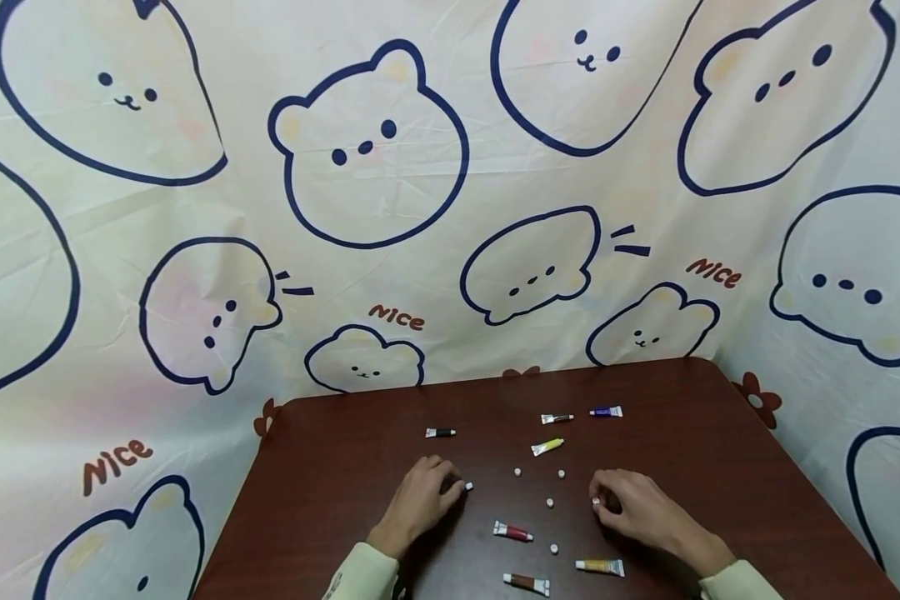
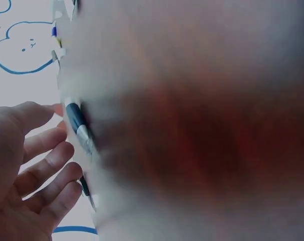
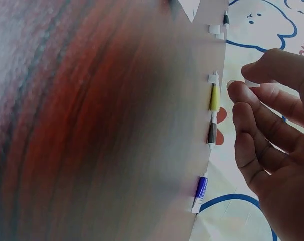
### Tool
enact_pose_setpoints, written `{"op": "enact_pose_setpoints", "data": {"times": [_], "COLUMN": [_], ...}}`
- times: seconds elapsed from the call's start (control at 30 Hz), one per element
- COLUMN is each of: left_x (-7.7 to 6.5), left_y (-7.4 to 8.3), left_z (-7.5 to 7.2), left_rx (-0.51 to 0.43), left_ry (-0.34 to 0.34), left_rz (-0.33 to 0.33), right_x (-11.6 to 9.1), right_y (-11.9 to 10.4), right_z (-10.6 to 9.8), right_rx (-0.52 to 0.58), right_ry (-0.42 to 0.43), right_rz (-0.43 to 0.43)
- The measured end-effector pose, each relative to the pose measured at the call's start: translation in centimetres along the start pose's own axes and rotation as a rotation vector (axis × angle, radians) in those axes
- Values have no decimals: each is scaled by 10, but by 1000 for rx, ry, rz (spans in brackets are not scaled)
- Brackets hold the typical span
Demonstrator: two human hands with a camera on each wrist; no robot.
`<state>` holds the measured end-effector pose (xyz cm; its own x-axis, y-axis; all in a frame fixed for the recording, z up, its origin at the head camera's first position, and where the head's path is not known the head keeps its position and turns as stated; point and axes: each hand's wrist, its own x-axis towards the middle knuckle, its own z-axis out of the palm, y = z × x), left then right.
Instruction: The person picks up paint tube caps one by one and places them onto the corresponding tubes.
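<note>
My left hand (image 1: 423, 498) is low over the table's left half, a small white cap (image 1: 468, 486) at its thumb and index fingertips. In the left wrist view that cap does not show; a dark paint tube (image 2: 77, 115) lies beyond the fingers. Over on the right, my right hand (image 1: 641, 508) pinches another white cap (image 1: 596, 502) between thumb and index finger. Between the hands lie several loose white caps (image 1: 550, 502). A red paint tube (image 1: 513, 532), a brown one (image 1: 527, 584) and an ochre one (image 1: 600, 567) are nearer me.
Farther back on the dark brown table (image 1: 330, 450) lie a black tube (image 1: 440, 432), a dark green-looking tube (image 1: 557, 418), a yellow tube (image 1: 547, 447) and a blue tube (image 1: 606, 412). A printed cloth (image 1: 450, 350) hangs around the table's back and sides.
</note>
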<state>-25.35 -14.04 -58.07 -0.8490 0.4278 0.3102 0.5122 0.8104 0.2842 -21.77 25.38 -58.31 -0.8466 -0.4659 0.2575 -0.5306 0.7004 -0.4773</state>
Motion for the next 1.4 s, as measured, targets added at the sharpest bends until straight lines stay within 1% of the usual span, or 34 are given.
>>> {"op": "enact_pose_setpoints", "data": {"times": [0.2, 0.4, 0.6, 0.83, 0.93, 1.03, 1.23, 1.4], "left_x": [17, 33, 45, 54, 57, 60, 66, 68], "left_y": [-5, -10, -17, -21, -23, -24, -28, -31], "left_z": [-4, -7, -7, -3, 0, 3, 6, 8], "left_rx": [14, 30, 66, 106, 116, 122, 147, 162], "left_ry": [23, 23, 25, 66, 82, 90, 68, 41], "left_rz": [-53, -68, -63, -19, -1, 1, -21, -43], "right_x": [-1, -1, -1, 1, 2, 3, 3, 3], "right_y": [1, -1, -2, -4, -5, -6, -8, -10], "right_z": [0, 0, 0, 0, 1, 1, 1, 2], "right_rx": [-14, -13, -22, -31, -15, -6, -8, -22], "right_ry": [49, 55, 58, 99, 101, 95, 91, 116], "right_rz": [-37, -48, -36, -60, -64, -54, -32, -33]}}
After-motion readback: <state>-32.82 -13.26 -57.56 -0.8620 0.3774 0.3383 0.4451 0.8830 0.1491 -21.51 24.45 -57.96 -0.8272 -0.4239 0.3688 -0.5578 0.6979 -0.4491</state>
